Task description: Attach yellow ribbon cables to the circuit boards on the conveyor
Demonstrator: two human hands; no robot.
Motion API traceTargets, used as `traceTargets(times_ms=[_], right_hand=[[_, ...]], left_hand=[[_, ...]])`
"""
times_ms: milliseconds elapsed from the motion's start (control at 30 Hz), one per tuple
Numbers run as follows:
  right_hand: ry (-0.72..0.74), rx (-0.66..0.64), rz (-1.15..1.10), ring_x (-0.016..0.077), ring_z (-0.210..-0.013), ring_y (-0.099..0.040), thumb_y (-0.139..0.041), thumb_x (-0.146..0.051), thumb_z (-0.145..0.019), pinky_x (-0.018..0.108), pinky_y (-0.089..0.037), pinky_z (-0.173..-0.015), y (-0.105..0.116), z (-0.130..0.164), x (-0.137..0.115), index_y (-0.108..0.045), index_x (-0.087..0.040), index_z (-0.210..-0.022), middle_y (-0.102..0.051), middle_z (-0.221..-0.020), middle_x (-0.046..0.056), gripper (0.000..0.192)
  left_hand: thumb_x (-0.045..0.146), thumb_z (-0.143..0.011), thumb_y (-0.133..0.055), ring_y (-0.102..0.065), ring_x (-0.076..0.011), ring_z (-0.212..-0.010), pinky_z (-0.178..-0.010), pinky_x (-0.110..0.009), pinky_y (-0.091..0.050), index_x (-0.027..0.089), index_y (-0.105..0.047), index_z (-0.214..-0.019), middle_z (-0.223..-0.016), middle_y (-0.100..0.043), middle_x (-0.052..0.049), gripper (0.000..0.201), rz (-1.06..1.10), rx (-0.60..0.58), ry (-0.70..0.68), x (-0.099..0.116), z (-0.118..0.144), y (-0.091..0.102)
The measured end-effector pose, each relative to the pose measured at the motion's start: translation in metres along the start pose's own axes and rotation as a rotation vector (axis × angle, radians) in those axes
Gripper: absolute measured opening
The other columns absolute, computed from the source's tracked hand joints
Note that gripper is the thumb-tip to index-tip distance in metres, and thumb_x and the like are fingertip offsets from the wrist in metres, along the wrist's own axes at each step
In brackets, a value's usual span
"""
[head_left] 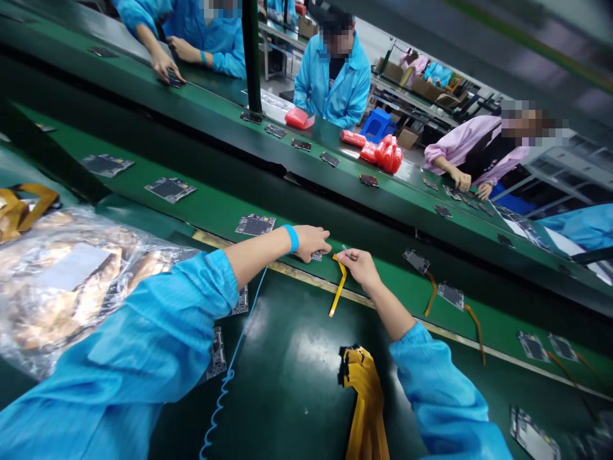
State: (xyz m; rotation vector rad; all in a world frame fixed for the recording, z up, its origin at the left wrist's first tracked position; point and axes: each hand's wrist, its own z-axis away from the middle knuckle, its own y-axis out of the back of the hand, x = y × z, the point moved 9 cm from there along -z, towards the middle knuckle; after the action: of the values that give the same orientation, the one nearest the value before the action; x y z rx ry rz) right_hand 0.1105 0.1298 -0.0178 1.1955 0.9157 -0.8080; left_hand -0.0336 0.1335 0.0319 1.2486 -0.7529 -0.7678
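At mid-frame your left hand (311,242) pins a small circuit board (317,256) on the counter (287,377) while your right hand (357,264) pinches the yellow ribbon cable (339,285), so next seat its end precisely.

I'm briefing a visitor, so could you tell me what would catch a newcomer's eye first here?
Centre frame, the left hand presses a small circuit board on the green belt while the right hand holds a yellow flex cable to it. A stack of yellow cables lies below; red packets sit on the far belt.
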Motion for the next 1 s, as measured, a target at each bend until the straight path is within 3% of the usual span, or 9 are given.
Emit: traceTargets(times_ms=[267, 467, 700, 1000], right_hand=[[0.036, 0.001, 0.139, 0.0159, -0.060, -0.057, -0.077, -0.054, -0.075, 0.027, -0.040, -0.057, -0.005, -0.015, 0.002, -0.079, -0.017, -0.080, -0.071, -0.068, 0.002, 0.037], [0.028, 0.004, 0.290, 0.0137, -0.059, -0.054, -0.073, -0.045, -0.080, 0.024, -0.039, -0.056, -0.007, -0.024, 0.007, -0.077, -0.018, -0.076, -0.068, -0.064, 0.000, 0.028], [0.010, -0.016, 0.401, 0.0143, -0.061, -0.055, -0.071, -0.042, -0.083, 0.025, -0.038, -0.057, -0.001, -0.021, 0.008, -0.080, -0.018, -0.081, -0.070, -0.068, 0.000, 0.026], [0.051, -0.114, 0.431, 0.0125, -0.060, -0.052, -0.069, -0.040, -0.086, 0.024, -0.036, -0.056, 0.003, -0.019, 0.001, -0.081, -0.016, -0.081, -0.066, -0.065, -0.001, 0.027]], left_hand=[[0.020, -0.088, -0.067, -0.064, -0.0249, -0.101, -0.089, -0.034, -0.047, 0.022, -0.073, -0.102, -0.121, -0.070, -0.008, 0.015, 0.048, 0.133, 0.014, 0.000, 0.020, -0.004], [0.023, -0.096, -0.061, -0.070, -0.0239, -0.104, -0.091, -0.034, -0.051, 0.025, -0.075, -0.113, -0.135, -0.071, -0.006, 0.022, 0.014, 0.216, 0.027, 0.009, 0.024, -0.012], [0.024, -0.098, -0.061, -0.072, -0.0249, -0.110, -0.092, -0.034, -0.053, 0.025, -0.075, -0.114, -0.135, -0.072, -0.006, 0.022, 0.013, 0.250, 0.017, 0.015, 0.020, -0.012], [0.019, -0.099, -0.056, -0.069, -0.0258, -0.118, -0.093, -0.035, -0.055, 0.024, -0.071, -0.121, -0.140, -0.068, -0.007, 0.027, 0.012, 0.220, 0.029, 0.025, 0.015, -0.012]])
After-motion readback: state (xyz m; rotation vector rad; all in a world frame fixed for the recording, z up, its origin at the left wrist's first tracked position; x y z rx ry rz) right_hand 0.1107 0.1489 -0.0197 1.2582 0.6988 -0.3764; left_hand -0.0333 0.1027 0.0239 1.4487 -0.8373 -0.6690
